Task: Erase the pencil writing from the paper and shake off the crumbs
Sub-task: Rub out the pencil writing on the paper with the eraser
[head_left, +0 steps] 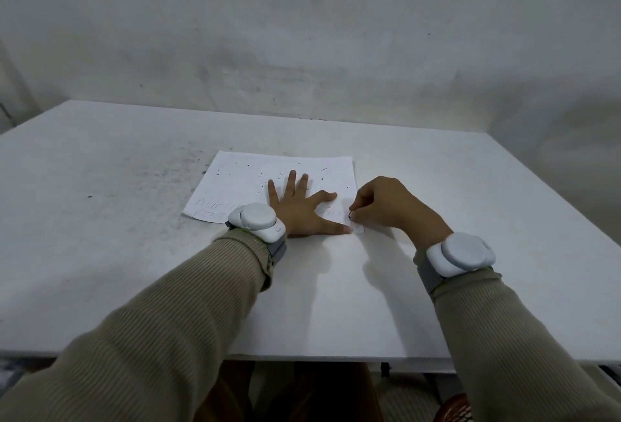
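On one white table, a single paper lies at centre, dotted with dark crumbs. The left hand presses it flat, five fingers spread. The right hand, fingers curled, pinches a small dark eraser at its near right corner. Faint writing shows near left.

Your left sleeve, right sleeve: beige ribbed knit. Left wrist unit, right wrist unit: white, rounded, grey straps. Left hand, right hand: bare.
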A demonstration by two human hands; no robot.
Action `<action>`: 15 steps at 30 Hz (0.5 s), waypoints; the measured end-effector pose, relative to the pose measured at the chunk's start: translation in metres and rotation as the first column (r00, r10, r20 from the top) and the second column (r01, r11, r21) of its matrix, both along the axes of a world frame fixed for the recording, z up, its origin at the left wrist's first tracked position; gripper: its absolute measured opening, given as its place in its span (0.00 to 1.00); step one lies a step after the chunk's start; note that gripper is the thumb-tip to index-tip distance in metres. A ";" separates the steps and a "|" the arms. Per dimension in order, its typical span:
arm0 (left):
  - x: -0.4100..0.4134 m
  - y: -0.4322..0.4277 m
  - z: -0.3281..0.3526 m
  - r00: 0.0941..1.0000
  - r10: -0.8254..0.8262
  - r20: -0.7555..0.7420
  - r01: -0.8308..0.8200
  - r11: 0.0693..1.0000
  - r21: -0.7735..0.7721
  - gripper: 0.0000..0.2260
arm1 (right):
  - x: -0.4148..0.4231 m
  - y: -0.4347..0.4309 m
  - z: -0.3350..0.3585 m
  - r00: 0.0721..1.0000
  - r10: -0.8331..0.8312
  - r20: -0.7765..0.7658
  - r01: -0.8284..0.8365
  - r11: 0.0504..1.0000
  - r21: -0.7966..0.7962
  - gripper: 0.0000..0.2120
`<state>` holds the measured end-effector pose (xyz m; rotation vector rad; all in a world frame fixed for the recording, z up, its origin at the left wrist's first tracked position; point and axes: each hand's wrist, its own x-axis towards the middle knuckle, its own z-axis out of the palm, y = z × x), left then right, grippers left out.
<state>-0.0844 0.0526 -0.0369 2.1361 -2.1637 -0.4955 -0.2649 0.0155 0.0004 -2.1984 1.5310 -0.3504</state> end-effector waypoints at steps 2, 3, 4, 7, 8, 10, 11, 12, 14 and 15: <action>0.000 0.000 -0.001 1.000 0.001 0.001 -0.001 1.000 -0.008 0.41 | 0.000 -0.003 -0.005 0.998 -0.050 0.024 0.052 0.995 -0.090 0.05; 0.000 0.000 -0.001 1.000 0.001 -0.001 -0.001 1.000 -0.010 0.40 | 0.001 -0.003 -0.007 0.997 -0.069 0.033 0.072 0.989 -0.128 0.06; 0.000 0.001 -0.001 1.000 0.002 -0.003 -0.002 1.000 -0.011 0.40 | 0.001 -0.003 -0.009 0.996 -0.078 0.039 0.082 0.986 -0.147 0.07; 0.000 0.000 0.000 1.000 0.002 -0.008 -0.002 1.000 -0.005 0.41 | 0.001 0.000 -0.005 0.999 -0.047 0.026 0.049 0.995 -0.086 0.03; -0.001 0.000 0.000 1.000 0.001 -0.007 -0.001 1.000 -0.004 0.41 | 0.000 0.001 -0.002 1.000 -0.023 0.012 0.023 0.999 -0.041 0.02; 0.000 0.001 0.001 1.000 -0.001 -0.005 0.001 1.000 -0.003 0.42 | -0.001 0.002 0.002 1.000 0.008 -0.022 -0.008 1.000 0.017 0.01; 0.000 0.001 0.001 1.000 -0.001 -0.007 0.001 1.000 -0.001 0.41 | -0.001 0.001 0.002 1.000 0.004 -0.031 -0.003 1.000 0.010 0.01; 0.000 0.001 0.001 1.000 -0.001 -0.009 0.001 1.000 -0.001 0.41 | -0.001 -0.001 0.001 0.999 -0.013 -0.030 0.013 1.000 -0.020 0.02; -0.001 0.002 0.001 1.000 0.002 -0.014 -0.002 1.000 0.004 0.41 | -0.002 -0.005 -0.004 0.998 -0.063 -0.007 0.062 0.993 -0.105 0.04; -0.001 0.002 0.001 1.000 0.002 -0.015 -0.002 1.000 0.005 0.41 | -0.002 -0.005 -0.007 0.996 -0.083 0.014 0.084 0.988 -0.129 0.05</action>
